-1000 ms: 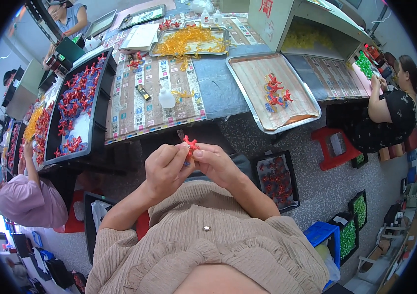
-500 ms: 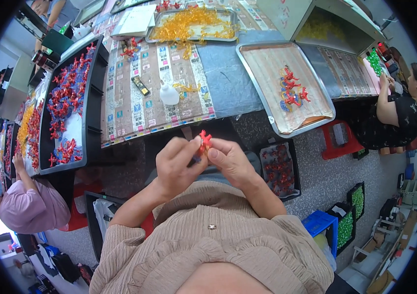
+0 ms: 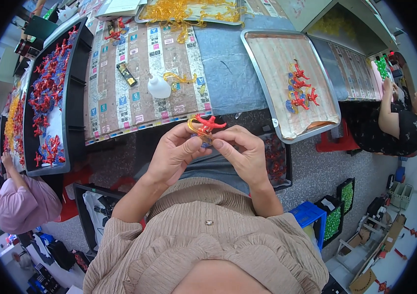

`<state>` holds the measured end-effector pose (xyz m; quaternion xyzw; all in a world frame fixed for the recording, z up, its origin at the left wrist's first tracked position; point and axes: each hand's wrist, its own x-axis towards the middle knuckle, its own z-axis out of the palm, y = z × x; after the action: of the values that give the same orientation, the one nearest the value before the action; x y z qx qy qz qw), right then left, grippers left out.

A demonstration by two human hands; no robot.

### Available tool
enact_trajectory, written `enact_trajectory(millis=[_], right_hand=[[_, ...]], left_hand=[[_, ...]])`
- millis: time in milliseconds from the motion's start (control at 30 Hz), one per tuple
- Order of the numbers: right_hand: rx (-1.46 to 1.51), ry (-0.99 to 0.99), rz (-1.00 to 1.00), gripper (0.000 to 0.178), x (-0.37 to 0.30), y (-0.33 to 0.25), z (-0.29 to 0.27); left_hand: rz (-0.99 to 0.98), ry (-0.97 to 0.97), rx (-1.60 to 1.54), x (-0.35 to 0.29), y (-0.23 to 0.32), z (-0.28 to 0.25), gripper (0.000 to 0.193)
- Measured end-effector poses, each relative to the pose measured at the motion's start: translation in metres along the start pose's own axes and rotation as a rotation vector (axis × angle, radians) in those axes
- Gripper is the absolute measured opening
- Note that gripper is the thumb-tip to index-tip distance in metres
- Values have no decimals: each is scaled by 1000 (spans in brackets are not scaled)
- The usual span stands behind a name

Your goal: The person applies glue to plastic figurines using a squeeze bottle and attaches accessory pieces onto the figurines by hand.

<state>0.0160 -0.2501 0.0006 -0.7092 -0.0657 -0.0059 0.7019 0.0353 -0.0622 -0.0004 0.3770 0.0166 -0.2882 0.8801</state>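
Observation:
A small red plastic figure (image 3: 211, 123) with a yellow translucent loop and a blue piece below it is held between my two hands, just off the table's front edge. My left hand (image 3: 175, 153) pinches its left side between thumb and fingers. From the right, my right hand (image 3: 241, 153) grips its lower part with thumb and forefinger. Part of the blue piece is hidden by my fingertips. Beyond my hands, a white squeeze bottle (image 3: 159, 87) stands beside loose yellow plastic pieces (image 3: 181, 78). To the right, a metal tray (image 3: 266, 83) carries several similar red, blue and yellow figures (image 3: 299, 93).
A black crate (image 3: 75, 95) full of red and blue figures lies at the left. Yellow pieces fill a far tray (image 3: 189, 12). A small black-and-yellow box (image 3: 126, 74) rests on the table. Co-workers sit at left (image 3: 29, 201) and right (image 3: 390, 117). Below right stands a blue stool (image 3: 309, 218).
My hands have turned the figure so it lies more sideways, and the yellow loop now shows. My fingers have opened out around it. The view has shifted slightly.

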Motion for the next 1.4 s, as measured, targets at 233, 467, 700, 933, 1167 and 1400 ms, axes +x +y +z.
enact_trajectory(millis=[233,467,700,933,1167,1400], right_hand=[[-176,10,-79,12,13,-14,5],[-183,-16,-48,11,11,-13,7],[112,-35,133,7,9,-3,4],[138,3,164,4,11,-3,7],[205,45,253,5,14,-5,-2],[-139,179,61,5,14,-11,-25]], left_hand=[[-28,28,-126,6,3,3,28],[-90,30,-131,5,3,-2,21],[-219,79,-236,8,4,2,14],[-227,119,-254,12,3,4,13],[-257,98,-288,21,1,11,14],[-183,18,-147,24,-2,20,30]])
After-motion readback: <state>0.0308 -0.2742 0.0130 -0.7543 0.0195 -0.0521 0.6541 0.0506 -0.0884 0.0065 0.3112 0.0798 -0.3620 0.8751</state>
